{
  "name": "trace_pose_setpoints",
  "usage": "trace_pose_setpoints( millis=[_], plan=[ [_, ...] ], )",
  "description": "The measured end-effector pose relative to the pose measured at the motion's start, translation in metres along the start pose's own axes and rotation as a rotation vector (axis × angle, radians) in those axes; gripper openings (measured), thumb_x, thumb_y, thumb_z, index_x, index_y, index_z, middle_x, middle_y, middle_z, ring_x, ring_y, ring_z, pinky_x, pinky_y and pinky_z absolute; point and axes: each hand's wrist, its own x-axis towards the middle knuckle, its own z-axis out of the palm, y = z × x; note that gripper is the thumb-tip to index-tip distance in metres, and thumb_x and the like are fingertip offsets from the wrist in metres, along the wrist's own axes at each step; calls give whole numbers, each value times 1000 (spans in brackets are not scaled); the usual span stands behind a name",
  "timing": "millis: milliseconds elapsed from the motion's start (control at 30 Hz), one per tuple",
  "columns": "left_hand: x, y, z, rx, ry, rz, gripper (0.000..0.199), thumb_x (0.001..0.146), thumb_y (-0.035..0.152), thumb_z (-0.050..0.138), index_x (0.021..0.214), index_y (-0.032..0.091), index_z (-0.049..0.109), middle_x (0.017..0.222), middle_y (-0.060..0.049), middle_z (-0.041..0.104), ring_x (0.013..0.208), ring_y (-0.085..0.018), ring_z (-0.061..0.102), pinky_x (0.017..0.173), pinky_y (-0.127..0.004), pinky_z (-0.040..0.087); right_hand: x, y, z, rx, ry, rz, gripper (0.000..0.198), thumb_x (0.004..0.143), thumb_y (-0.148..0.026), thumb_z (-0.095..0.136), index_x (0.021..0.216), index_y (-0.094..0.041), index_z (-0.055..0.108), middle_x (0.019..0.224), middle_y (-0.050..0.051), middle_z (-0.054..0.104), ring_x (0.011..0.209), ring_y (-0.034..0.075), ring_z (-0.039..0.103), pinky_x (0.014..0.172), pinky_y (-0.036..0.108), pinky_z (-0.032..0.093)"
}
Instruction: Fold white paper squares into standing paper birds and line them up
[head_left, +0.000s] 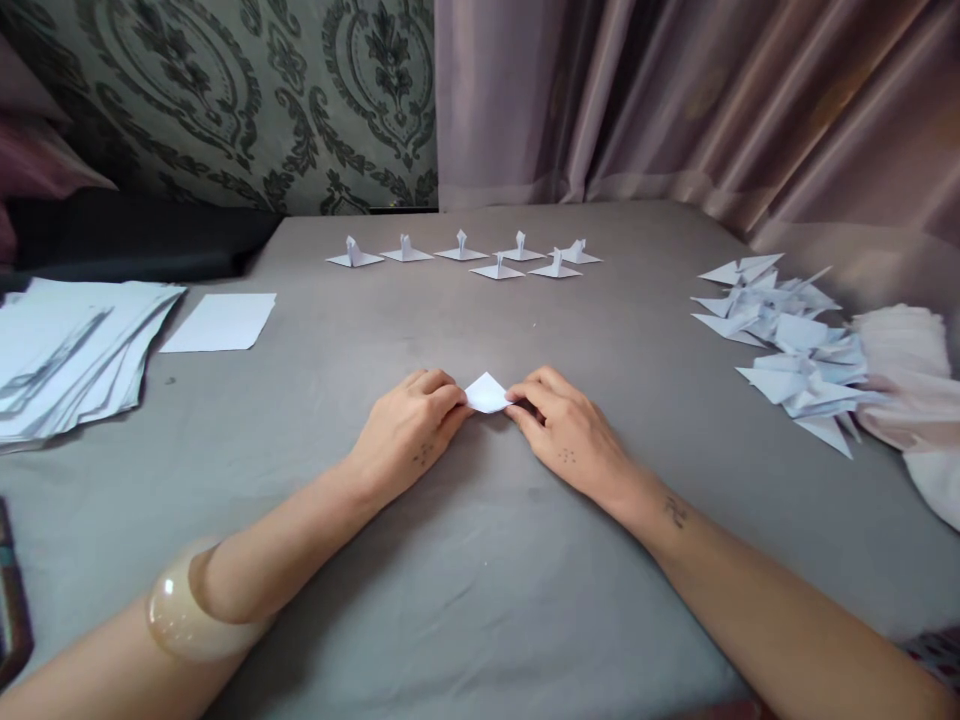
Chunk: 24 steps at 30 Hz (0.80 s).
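Observation:
A small piece of folded white paper (488, 394) is held between my two hands over the middle of the table; its top comes to a point. My left hand (415, 428) pinches its left corner between thumb and fingers. On the opposite corner, my right hand (564, 425) is closed in a similar pinch. The paper's underside and the fingertips beneath it are hidden. Beyond the hands, several folded paper cranes (460, 247) stand in two rows towards the far edge.
A stack of white paper sheets (67, 350) lies at the left, with a white square sheet (219, 322) beside it. Several paper cranes (810, 365) are heaped at the right, against a pale cloth (904, 345). Grey cloth covers the table (480, 600). Curtains (637, 100) hang behind.

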Motion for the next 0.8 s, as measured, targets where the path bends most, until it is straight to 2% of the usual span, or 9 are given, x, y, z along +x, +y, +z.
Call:
trace_pose_setpoints(
  millis=[333, 600, 800],
  plan=[
    [4, 6, -9, -259, 6, -207, 20, 91, 27, 54, 83, 19, 70, 87, -5, 66, 75, -16, 62, 66, -27, 49, 6, -2, 0, 79, 17, 65, 19, 94, -30, 50, 90, -24, 67, 97, 3, 62, 76, 14, 59, 73, 29, 44],
    [6, 4, -1, -252, 56, -240, 22, 91, 29, 53, 81, 19, 70, 78, -4, 64, 69, -16, 59, 63, -28, 48, 10, -6, 3, 97, 59, 128, 21, 91, -32, 52, 80, -24, 67, 89, 2, 62, 69, 13, 56, 66, 29, 42],
    [8, 2, 2, -244, 50, -279, 22, 90, 30, 52, 81, 18, 69, 81, -5, 61, 71, -16, 58, 66, -30, 48, 13, -11, 2, 114, 87, 221, 18, 84, -30, 56, 69, -23, 63, 83, 0, 62, 66, 13, 54, 63, 28, 40]
  ],
)
